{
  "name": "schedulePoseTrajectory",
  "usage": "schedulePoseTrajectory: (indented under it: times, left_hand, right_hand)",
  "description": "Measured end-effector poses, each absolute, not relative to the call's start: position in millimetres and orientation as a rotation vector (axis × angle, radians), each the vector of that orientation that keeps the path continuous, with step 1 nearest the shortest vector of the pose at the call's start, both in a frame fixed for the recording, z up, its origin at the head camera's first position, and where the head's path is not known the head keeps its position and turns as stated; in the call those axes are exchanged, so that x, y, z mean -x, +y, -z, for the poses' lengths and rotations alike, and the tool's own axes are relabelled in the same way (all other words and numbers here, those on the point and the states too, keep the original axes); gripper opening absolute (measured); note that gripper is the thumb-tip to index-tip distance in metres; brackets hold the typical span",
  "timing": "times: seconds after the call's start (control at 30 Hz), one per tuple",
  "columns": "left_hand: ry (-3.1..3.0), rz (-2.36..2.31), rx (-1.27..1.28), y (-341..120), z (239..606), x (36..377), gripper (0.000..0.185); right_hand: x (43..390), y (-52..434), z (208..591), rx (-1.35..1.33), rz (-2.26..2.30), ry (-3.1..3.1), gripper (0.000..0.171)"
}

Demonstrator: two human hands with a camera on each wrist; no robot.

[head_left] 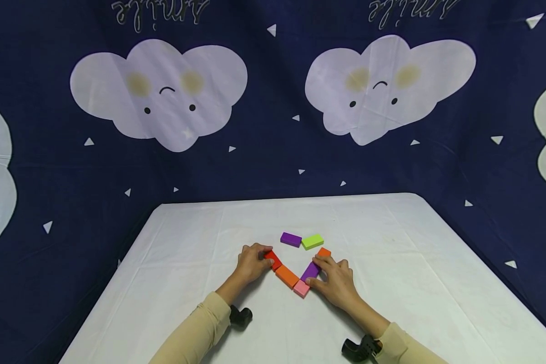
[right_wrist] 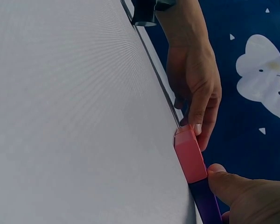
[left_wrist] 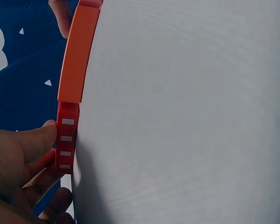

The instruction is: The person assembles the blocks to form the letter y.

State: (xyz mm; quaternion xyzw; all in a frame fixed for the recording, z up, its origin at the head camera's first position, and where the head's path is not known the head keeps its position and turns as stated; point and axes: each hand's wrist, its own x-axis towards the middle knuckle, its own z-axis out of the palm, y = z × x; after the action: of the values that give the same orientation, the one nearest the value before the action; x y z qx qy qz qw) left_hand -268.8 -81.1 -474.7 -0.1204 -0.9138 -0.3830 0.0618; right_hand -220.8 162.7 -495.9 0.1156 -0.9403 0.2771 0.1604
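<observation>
red block (head_left: pixel 274 260) pinched in left hand (head_left: pixel 252 264)

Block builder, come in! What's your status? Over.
Left hand holds red block. Right hand holds nearer purple block. Pink block touches it. Lime block beyond, clear of hands.

Left grip (head_left: pixel 250 264) and right grip (head_left: pixel 337 284) pinch, angled inward.
</observation>
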Motion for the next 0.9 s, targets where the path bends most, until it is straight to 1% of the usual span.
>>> schedulePoseTrajectory:
  times: [0.9]
  left_hand:
    - [-2.764, 1.145, 0.331, -80.0, 471.9, 270.8, 0.034]
  right_hand:
    - [219.6, 163.1, 495.1, -0.333, -0.797, -2.675, 0.058]
